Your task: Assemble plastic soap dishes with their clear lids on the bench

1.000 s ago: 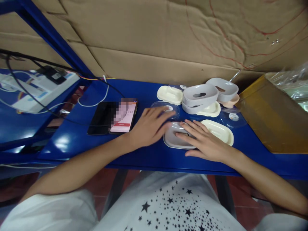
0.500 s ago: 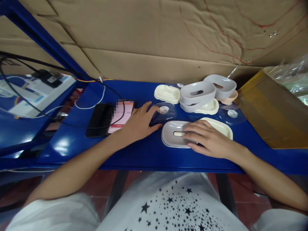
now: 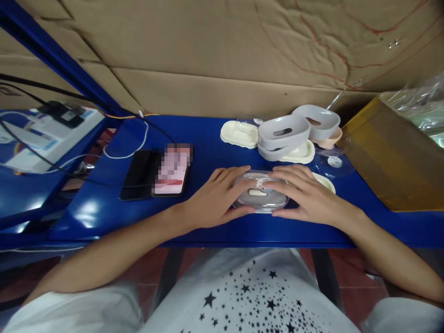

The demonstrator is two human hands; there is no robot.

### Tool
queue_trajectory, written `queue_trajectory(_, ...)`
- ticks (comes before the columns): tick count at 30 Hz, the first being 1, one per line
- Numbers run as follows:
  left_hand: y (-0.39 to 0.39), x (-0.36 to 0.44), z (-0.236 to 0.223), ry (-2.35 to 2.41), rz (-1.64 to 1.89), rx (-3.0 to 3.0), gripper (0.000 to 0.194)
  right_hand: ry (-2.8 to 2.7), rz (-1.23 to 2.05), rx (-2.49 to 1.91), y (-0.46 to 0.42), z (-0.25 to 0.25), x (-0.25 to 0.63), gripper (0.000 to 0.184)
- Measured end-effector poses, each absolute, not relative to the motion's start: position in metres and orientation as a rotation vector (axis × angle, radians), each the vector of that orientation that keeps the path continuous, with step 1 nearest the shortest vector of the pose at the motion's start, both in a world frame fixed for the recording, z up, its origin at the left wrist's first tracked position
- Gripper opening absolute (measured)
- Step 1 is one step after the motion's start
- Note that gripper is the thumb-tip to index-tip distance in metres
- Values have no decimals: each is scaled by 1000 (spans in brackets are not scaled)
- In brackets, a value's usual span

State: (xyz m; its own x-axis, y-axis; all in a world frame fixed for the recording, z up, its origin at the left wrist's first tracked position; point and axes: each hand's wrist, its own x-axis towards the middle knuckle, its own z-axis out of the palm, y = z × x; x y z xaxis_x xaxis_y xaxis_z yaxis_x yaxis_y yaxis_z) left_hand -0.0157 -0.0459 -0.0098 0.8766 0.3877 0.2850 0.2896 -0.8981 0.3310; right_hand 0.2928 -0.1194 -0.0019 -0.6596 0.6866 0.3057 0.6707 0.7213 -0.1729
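A clear plastic lid [image 3: 261, 175] with a small round sticker lies over a grey oval soap dish [image 3: 258, 203] near the table's front edge. The dish's middle slot shows through the lid, with a cream piece under it. My left hand [image 3: 213, 199] grips the lid's left side, fingers at the back and thumb in front. On the right side my right hand [image 3: 307, 196] holds the lid in the same way. Its fingers partly cover the sticker. Behind my right hand, a cream tray [image 3: 326, 182] is partly hidden.
Grey oval dishes [image 3: 284, 129] are stacked behind, among a cream tray [image 3: 239, 134], a peach piece [image 3: 328, 139] and another clear lid [image 3: 333, 165]. To the left lie a lit phone [image 3: 171, 171] and a black phone [image 3: 137, 175], with cables. A cardboard box [image 3: 395, 162] stands right.
My left hand has carried the clear lid rightward from beside the phone onto the grey soap dish. My right hand has shifted slightly and now grips the lid's right side.
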Motion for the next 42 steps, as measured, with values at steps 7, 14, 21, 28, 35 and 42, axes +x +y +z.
queue_trajectory(7, -40, -13, -21, 473, 477, 2880, 68, -2636, 127, -1098, -120, -9, 287, 70)
queue_trajectory(14, -37, -14, -26, 532, 439, 2891, 73, -2638, 9, -1172, -118, -20, 280, 85)
queue_trajectory(21, -39, -13, -28, 606, 433, 3039, 71, -2656, -150, -1206, -118, -19, 279, 84)
queue_trajectory(28, -40, -12, -21, 696, 455, 3055, 63, -2652, -189, -1204, -114, -17, 283, 84)
queue_trajectory(35, -20, -19, -11, 1211, 488, 3017, 53, -2385, -356, -1398, -105, -2, 308, 69)
queue_trajectory(42, -5, -28, -13, 1322, 579, 2969, 57, -2214, -324, -1616, -104, 13, 334, 37)
